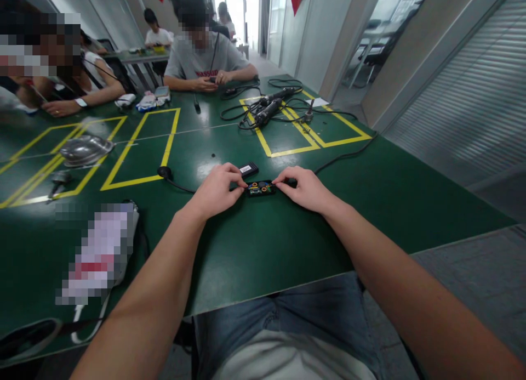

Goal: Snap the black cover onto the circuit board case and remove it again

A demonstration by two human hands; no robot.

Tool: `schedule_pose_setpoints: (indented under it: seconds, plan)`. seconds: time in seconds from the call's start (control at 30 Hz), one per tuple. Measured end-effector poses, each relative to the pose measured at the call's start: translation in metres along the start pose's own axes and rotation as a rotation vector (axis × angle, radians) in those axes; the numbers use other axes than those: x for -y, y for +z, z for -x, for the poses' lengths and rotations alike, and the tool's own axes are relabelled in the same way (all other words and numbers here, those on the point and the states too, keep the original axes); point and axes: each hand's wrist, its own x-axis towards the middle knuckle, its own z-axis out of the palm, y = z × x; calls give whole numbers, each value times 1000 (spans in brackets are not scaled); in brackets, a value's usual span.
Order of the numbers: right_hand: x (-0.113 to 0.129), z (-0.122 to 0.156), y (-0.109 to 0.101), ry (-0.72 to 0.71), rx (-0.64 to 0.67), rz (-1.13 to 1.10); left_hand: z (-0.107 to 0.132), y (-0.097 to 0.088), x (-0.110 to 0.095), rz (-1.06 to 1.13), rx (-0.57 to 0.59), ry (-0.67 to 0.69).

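Note:
An opened black adapter case (260,188) lies on the green table in front of me. Its circuit board shows yellow, blue and dark components. At its left end, my left hand (219,189) pinches the edge or the cord there between thumb and fingertips. My right hand (303,189) does the same at the right end. From the left side a black cord runs to a round black plug (165,173); another black cord (343,160) leads off beyond my right hand. Just behind the case rests a black cover (248,169) with a white label. My fingertips hide the cord ends.
A blurred phone (101,251) with a white cable lies left of my forearm. Farther left are a clear plastic piece (86,149) and a small metal part (61,178). Black electric screwdrivers (269,107) with tangled cords lie ahead. A co-worker (209,56) sits across the table.

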Motion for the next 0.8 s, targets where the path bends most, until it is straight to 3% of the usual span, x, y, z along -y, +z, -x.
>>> schedule_pose_setpoints:
  seconds: [0.13,0.3,0.5,0.63,0.8]
  plan:
    - [2,1,1,-2,-8,4,-1,16,-4,7,-198,-130]
    - [4,2,2,-4,-10,7,-7,26,-1,23,-128,-238]
    - [5,3,2,12,-7,2,-6,18,5,38,-255,-383]
    - [2,2,4,59,-37,-37,-3,11,-6,149,-231,-218]
    - [1,1,6,72,-46,-46,-1,9,-16,177,-61,-43]
